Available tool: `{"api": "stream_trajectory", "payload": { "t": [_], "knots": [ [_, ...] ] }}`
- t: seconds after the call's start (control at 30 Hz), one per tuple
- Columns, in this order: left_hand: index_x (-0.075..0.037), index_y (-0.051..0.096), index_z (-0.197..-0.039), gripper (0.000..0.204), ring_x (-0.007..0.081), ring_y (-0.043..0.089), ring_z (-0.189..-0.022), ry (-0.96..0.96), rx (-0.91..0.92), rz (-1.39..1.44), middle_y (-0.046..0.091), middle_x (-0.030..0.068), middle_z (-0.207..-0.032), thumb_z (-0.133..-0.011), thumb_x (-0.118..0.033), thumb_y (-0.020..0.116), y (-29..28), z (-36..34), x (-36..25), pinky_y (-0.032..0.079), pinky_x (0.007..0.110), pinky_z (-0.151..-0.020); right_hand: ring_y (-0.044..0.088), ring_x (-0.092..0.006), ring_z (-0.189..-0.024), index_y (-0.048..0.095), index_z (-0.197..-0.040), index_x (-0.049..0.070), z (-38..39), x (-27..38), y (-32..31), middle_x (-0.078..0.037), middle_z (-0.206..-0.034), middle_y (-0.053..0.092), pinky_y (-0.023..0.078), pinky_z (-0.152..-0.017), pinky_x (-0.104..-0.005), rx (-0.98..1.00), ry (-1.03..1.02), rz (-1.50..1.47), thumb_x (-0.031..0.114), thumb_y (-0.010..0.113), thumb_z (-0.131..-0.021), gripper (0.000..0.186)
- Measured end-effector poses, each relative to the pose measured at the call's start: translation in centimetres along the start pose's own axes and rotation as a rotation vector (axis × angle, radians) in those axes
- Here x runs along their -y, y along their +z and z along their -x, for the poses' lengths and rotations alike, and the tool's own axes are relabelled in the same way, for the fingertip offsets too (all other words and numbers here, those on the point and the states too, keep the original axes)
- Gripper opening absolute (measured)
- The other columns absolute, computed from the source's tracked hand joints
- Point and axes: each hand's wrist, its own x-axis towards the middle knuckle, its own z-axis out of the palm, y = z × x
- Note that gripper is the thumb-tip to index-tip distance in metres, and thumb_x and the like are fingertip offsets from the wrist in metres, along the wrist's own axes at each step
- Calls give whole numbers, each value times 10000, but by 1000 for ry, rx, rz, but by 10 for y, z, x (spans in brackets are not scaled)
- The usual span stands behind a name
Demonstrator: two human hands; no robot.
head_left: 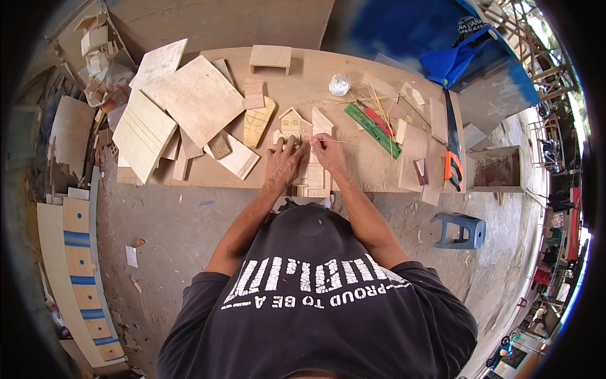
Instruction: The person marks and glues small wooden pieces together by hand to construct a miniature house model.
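The left hand [284,159] lay on the wooden house [290,120] at the table's [309,82] near middle; I couldn't tell whether it gripped. The right hand [327,153] pinched a thin stick [337,141] at the house. Boards [199,95] were heaped left; a red knife [375,117] and a saw [452,165] lay right.

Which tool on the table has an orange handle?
The saw, dark-bladed, at the right end of the table; the cutter, nearer the right hand, is red.
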Motion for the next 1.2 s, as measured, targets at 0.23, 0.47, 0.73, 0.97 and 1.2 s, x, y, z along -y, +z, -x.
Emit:
{"api": "stream_trajectory", "payload": {
  "t": [0.23,0.47,0.73,0.97,1.2],
  "knots": [
    [-248,550,-1385,436,324,439,-1233,0,-16,25,464,85,-1398,-954,-312,571,0,1,1,446,569,-888,641,-87,-681,653,-1021,-40,4,7,3,-55,-806,680,532,-631,-245,-54,25,-122,109,579,-981,171],
    [-245,552,-1380,423,327,436,-1237,-2,-13,21,472,86,-1386,-963,-319,562,-1,1,0,443,572,-888,659,-102,-688,660,-1033,-39,4,13,3,-59,-815,684,541,-640,-249,-52,40,-70,111,575,-985,179],
    [-247,548,-1386,424,332,427,-1258,-10,13,36,456,87,-1409,-971,-333,554,0,1,0,440,586,-903,658,-101,-675,671,-1009,-32,3,16,2,-58,-819,685,544,-634,-248,-43,30,-75,92,578,-975,159],
    [-251,551,-1389,419,335,423,-1274,-14,22,46,452,89,-1417,-981,-346,543,2,0,1,443,605,-909,659,-104,-672,669,-1010,-40,1,13,2,-63,-826,690,543,-629,-246,-34,38,-65,85,579,-975,158],
    [-261,554,-1391,420,337,433,-1269,-11,8,56,466,93,-1410,-982,-355,547,0,0,1,443,607,-908,646,-97,-673,667,-1018,-45,3,15,4,-60,-829,689,530,-623,-243,-66,29,-96,78,572,-981,160]
  ]
}}
